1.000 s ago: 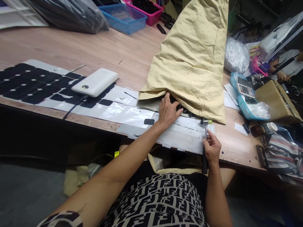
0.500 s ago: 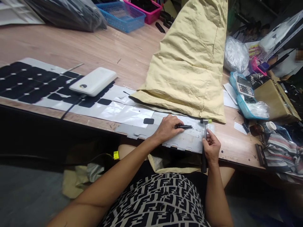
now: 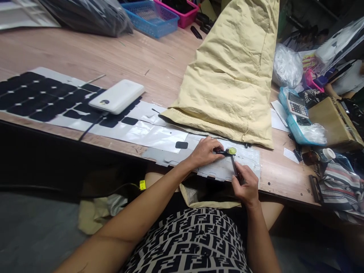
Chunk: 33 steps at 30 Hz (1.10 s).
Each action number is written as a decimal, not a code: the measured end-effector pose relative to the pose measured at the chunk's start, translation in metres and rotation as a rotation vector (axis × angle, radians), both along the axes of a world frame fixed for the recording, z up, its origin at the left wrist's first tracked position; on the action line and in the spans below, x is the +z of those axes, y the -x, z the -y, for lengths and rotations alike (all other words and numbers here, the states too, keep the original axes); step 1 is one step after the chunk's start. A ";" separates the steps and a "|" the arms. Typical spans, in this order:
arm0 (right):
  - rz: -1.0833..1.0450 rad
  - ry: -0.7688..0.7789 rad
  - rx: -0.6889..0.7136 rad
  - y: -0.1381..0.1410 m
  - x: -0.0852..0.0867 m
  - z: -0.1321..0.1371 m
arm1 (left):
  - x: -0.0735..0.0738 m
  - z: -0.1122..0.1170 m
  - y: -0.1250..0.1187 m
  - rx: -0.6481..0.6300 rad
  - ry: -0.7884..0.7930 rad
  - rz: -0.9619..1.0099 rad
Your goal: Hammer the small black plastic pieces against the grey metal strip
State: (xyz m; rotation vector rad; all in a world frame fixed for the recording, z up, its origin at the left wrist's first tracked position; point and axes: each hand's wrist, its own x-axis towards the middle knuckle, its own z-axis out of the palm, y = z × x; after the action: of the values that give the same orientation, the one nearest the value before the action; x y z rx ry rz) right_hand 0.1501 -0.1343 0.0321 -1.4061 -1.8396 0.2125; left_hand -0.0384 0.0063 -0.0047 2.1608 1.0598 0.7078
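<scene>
My left hand point(image 3: 206, 151) pinches a thin black part point(image 3: 221, 152) flat against a grey metal plate point(image 3: 216, 170) at the near table edge. My right hand point(image 3: 246, 185) grips the handle of a small hammer point(image 3: 232, 155), whose yellow-tipped head sits right at the end of the black part. Just behind both hands lies a large tan cloth sack point(image 3: 230, 76) with its open mouth toward me. A long white sheet with black pads point(image 3: 57, 102) stretches left from the plate.
A white power bank point(image 3: 116, 96) rests on the padded sheet. Blue and pink baskets point(image 3: 155, 15) stand at the far edge. A calculator in a blue tray point(image 3: 297, 106), a cardboard box point(image 3: 332, 121) and plastic bags crowd the right side.
My left hand came out of the sack mouth with the black part and laid it on the plate. My right hand swung the hammer left, bringing its head onto the part.
</scene>
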 end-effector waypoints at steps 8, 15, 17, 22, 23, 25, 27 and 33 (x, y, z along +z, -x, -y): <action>0.051 0.008 0.054 0.010 0.003 -0.003 | 0.000 -0.004 -0.001 -0.009 -0.004 0.005; 0.028 -0.008 -0.034 0.004 0.002 0.001 | -0.002 -0.003 -0.001 -0.013 -0.002 0.018; 0.044 -0.001 -0.030 0.003 0.000 0.002 | -0.002 -0.003 -0.001 -0.012 0.002 0.019; 0.070 0.016 -0.047 -0.003 -0.003 0.000 | -0.001 -0.002 -0.001 -0.010 -0.004 0.013; 0.051 0.018 -0.074 -0.005 -0.003 -0.001 | 0.000 -0.002 -0.001 -0.007 -0.006 0.009; -0.019 0.040 -0.147 -0.012 -0.004 -0.005 | 0.001 -0.002 -0.001 -0.006 -0.013 -0.004; -0.142 0.094 -0.235 -0.021 -0.007 -0.010 | 0.002 -0.002 0.000 -0.020 -0.019 -0.019; -0.587 0.240 -0.399 -0.039 -0.025 -0.020 | -0.002 -0.001 0.002 -0.054 -0.047 -0.027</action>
State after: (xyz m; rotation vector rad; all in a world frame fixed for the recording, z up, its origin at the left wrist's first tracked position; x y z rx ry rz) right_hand 0.1895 -0.1146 0.0068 -1.6253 -1.0607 0.5854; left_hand -0.0403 0.0071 -0.0072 2.2364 1.0044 0.6874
